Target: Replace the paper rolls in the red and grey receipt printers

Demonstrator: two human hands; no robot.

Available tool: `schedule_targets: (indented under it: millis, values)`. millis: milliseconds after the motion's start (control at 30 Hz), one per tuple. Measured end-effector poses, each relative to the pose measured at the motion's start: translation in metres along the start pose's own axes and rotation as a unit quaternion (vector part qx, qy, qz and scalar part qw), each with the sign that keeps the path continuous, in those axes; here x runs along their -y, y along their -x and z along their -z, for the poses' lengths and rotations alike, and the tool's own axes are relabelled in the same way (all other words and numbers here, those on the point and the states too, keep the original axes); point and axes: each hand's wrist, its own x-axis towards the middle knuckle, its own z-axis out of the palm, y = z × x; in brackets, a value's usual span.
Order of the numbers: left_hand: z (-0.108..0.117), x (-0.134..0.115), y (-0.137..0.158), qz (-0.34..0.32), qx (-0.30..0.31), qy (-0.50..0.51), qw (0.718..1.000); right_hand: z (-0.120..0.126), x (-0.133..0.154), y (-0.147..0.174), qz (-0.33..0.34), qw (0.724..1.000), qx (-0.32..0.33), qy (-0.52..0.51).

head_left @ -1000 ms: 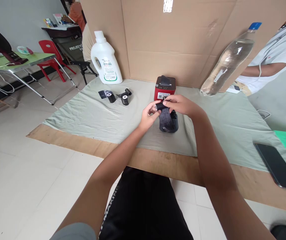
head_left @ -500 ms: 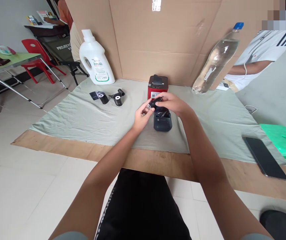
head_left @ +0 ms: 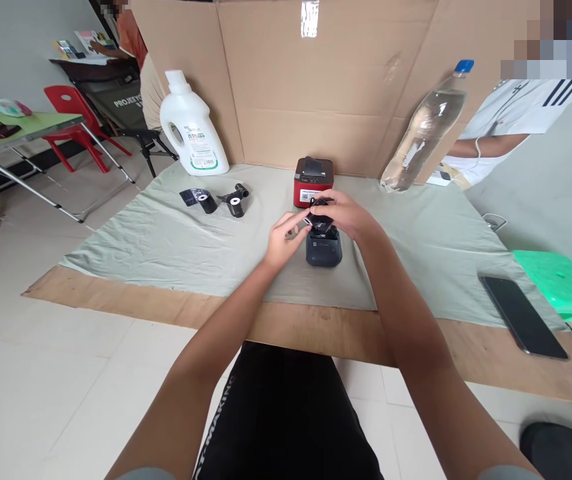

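A small black roll [head_left: 321,221] with a pale core is between my two hands, just above a dark blue portable label printer [head_left: 323,253]. My right hand [head_left: 350,215] curls over the roll from the right. My left hand [head_left: 283,239] pinches its left end with thumb and fingertips. Fingers partly hide the roll, and I cannot tell whether it touches the printer. Behind it stands a red and black box-shaped printer [head_left: 313,175] with a white label on its front. Several black rolls [head_left: 208,202] lie to the left on the cloth.
A white detergent bottle [head_left: 193,127] stands back left, and a large clear bottle with a blue cap [head_left: 423,133] leans back right against a cardboard screen [head_left: 311,100]. A phone [head_left: 523,317] lies near the right front edge. Two other people are beyond the screen.
The roll has turned and come down slightly toward the dark printer, with both hands still on it. The whole view has shifted a little.
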Motion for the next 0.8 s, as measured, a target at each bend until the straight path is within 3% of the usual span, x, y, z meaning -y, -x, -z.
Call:
schedule_targets:
  millis: [167,333,500,800]
  values:
    - [0.003,0.005,-0.003,0.013,0.059,0.026,0.998,0.009,-0.001,0.001,-0.006,0.998,0.064,-0.001]
    - [0.007,0.006,-0.005,0.024,0.114,0.061,0.991,0.012,0.003,0.007,0.05,0.985,0.16,0.048]
    - [0.012,0.007,-0.008,0.034,0.076,0.041,0.996,0.017,0.0,0.003,0.019,0.99,0.127,0.062]
    - [0.016,0.008,-0.009,0.002,0.085,-0.044,0.995,0.011,0.006,0.006,0.021,0.99,0.05,0.127]
